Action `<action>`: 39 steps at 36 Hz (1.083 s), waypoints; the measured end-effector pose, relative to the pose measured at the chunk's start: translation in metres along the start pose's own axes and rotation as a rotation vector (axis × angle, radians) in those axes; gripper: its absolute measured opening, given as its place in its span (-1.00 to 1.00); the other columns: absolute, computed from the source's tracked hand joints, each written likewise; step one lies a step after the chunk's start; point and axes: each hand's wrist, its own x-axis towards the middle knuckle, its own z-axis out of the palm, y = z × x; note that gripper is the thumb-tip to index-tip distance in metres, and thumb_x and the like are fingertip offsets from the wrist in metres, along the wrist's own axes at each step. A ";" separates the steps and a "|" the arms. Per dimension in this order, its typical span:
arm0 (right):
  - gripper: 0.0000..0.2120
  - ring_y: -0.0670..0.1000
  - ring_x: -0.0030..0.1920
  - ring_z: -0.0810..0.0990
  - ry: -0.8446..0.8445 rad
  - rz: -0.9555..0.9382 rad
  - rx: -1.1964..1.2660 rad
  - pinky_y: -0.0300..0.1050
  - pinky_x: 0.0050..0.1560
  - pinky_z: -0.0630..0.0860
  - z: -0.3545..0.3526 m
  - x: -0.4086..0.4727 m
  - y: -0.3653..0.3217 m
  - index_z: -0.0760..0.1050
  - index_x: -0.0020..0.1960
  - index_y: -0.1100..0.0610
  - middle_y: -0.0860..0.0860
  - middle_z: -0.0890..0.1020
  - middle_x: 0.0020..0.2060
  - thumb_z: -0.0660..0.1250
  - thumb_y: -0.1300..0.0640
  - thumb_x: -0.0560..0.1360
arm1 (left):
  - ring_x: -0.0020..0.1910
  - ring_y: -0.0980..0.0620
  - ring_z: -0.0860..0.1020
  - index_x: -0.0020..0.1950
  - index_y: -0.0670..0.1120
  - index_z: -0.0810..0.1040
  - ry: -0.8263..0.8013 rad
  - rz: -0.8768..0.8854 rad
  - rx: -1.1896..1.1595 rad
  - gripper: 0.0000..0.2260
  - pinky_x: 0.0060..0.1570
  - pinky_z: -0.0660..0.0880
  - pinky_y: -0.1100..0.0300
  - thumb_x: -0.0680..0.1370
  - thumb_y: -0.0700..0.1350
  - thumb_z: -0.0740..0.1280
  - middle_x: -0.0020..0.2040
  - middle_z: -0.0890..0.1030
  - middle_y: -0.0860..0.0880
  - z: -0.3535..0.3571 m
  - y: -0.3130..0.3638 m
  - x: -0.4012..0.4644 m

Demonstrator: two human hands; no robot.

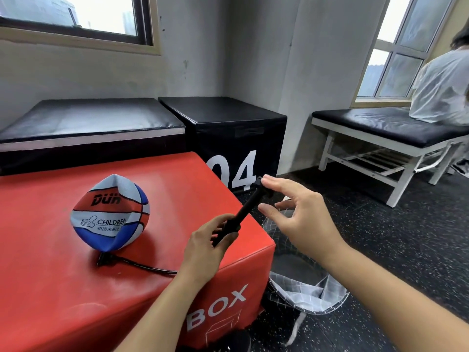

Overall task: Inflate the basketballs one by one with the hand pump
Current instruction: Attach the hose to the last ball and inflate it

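The deflated basketball (111, 213) rests near the red box's (50, 288) middle, hose (142, 266) attached beneath. Left hand (206, 246) grips the hand pump (239, 215) barrel over the right edge. Right hand (298, 214), fingers spread, should close on the handle; pump in line with the barrel.

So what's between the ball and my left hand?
In the head view, bare red box top, plus the black hose running from the ball toward the left hand.

One head-worn wide-angle view looks forward and down, close over the red box (76, 288) toward the room corner.
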 end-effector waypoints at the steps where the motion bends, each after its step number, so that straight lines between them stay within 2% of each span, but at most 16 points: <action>1: -0.53 -0.27 0.30 0.56 -0.016 -0.002 0.001 -0.28 0.10 0.62 0.002 0.000 0.001 0.61 0.40 0.00 -0.22 0.60 0.35 0.56 0.15 0.52 | 0.17 0.29 0.61 0.23 0.34 0.60 0.001 -0.001 0.000 -0.71 0.15 0.50 0.28 0.61 -0.02 0.48 0.10 0.70 0.29 0.000 0.000 0.000; 10: -0.53 -0.31 0.30 0.53 -0.131 0.024 -0.026 -0.23 0.05 0.65 0.026 0.000 0.012 0.61 0.40 -0.02 -0.21 0.60 0.36 0.58 0.09 0.51 | 0.17 0.27 0.61 0.21 0.44 0.55 0.013 0.007 -0.004 -0.64 0.19 0.54 0.20 0.61 -0.04 0.48 0.09 0.67 0.35 0.000 -0.003 0.004; 15: -0.51 -0.23 0.32 0.56 -0.233 0.048 -0.053 -0.22 0.08 0.63 0.036 -0.003 0.017 0.58 0.43 -0.05 -0.22 0.56 0.40 0.56 0.05 0.52 | 0.16 0.25 0.63 0.25 0.38 0.57 0.023 0.031 -0.015 -0.64 0.20 0.58 0.15 0.62 -0.06 0.48 0.11 0.68 0.33 -0.001 -0.003 0.003; 21: -0.50 -0.25 0.35 0.52 -0.305 0.048 -0.086 -0.30 0.07 0.61 0.044 -0.009 0.019 0.58 0.43 -0.05 -0.24 0.55 0.41 0.57 0.05 0.51 | 0.15 0.26 0.64 0.25 0.56 0.49 0.040 0.042 0.004 -0.50 0.17 0.57 0.20 0.62 -0.07 0.48 0.11 0.68 0.34 0.000 0.000 0.001; 23: -0.53 -0.25 0.32 0.53 -0.290 0.061 -0.062 -0.26 0.09 0.62 0.045 -0.010 0.018 0.60 0.40 -0.05 -0.25 0.56 0.37 0.57 0.04 0.51 | 0.15 0.27 0.63 0.26 0.55 0.49 0.044 0.038 0.017 -0.51 0.17 0.57 0.21 0.62 -0.07 0.48 0.11 0.67 0.35 0.000 0.000 0.000; 28: -0.63 -0.18 0.21 0.58 -0.249 0.125 -0.051 -0.16 0.14 0.61 0.046 -0.014 0.020 0.57 0.28 -0.09 -0.22 0.62 0.18 0.55 0.05 0.51 | 0.15 0.24 0.65 0.30 0.34 0.59 -0.001 0.029 0.042 -0.65 0.20 0.61 0.09 0.61 -0.05 0.49 0.12 0.69 0.29 0.005 0.002 -0.006; 30: -0.61 -0.18 0.19 0.60 -0.252 0.156 -0.061 -0.14 0.23 0.58 0.045 -0.016 0.022 0.55 0.29 -0.09 -0.20 0.65 0.14 0.55 0.06 0.50 | 0.16 0.24 0.64 0.31 0.34 0.58 -0.015 0.036 0.075 -0.64 0.20 0.60 0.07 0.61 -0.05 0.49 0.13 0.69 0.29 0.008 0.003 -0.009; 34: -0.58 -0.18 0.18 0.63 -0.245 0.184 -0.043 -0.07 0.22 0.60 0.038 -0.017 0.022 0.55 0.26 -0.15 -0.18 0.68 0.11 0.55 0.07 0.46 | 0.16 0.26 0.63 0.28 0.40 0.55 -0.019 0.045 0.106 -0.60 0.19 0.58 0.12 0.60 -0.06 0.50 0.12 0.68 0.31 0.010 0.006 -0.013; 35: -0.58 -0.18 0.19 0.63 -0.234 0.180 -0.038 -0.09 0.23 0.59 0.035 -0.017 0.021 0.55 0.26 -0.15 -0.18 0.68 0.10 0.55 0.08 0.45 | 0.16 0.27 0.62 0.28 0.39 0.55 -0.022 0.046 0.110 -0.61 0.20 0.57 0.15 0.60 -0.06 0.50 0.12 0.68 0.32 0.009 0.007 -0.013; 37: -0.60 -0.23 0.19 0.62 -0.188 0.168 -0.012 -0.28 0.23 0.53 0.027 -0.015 0.017 0.57 0.24 -0.13 -0.19 0.69 0.08 0.55 0.12 0.46 | 0.17 0.28 0.62 0.29 0.35 0.58 -0.026 0.041 0.103 -0.65 0.21 0.55 0.19 0.61 -0.05 0.49 0.13 0.68 0.32 0.008 0.007 -0.013; 39: -0.63 -0.31 0.15 0.62 -0.113 0.155 0.043 -0.44 0.15 0.47 0.016 -0.013 0.010 0.60 0.21 -0.07 -0.21 0.70 0.04 0.55 0.19 0.46 | 0.17 0.27 0.62 0.29 0.31 0.60 -0.032 0.025 0.081 -0.67 0.23 0.54 0.19 0.61 -0.04 0.49 0.13 0.69 0.30 0.007 0.007 -0.012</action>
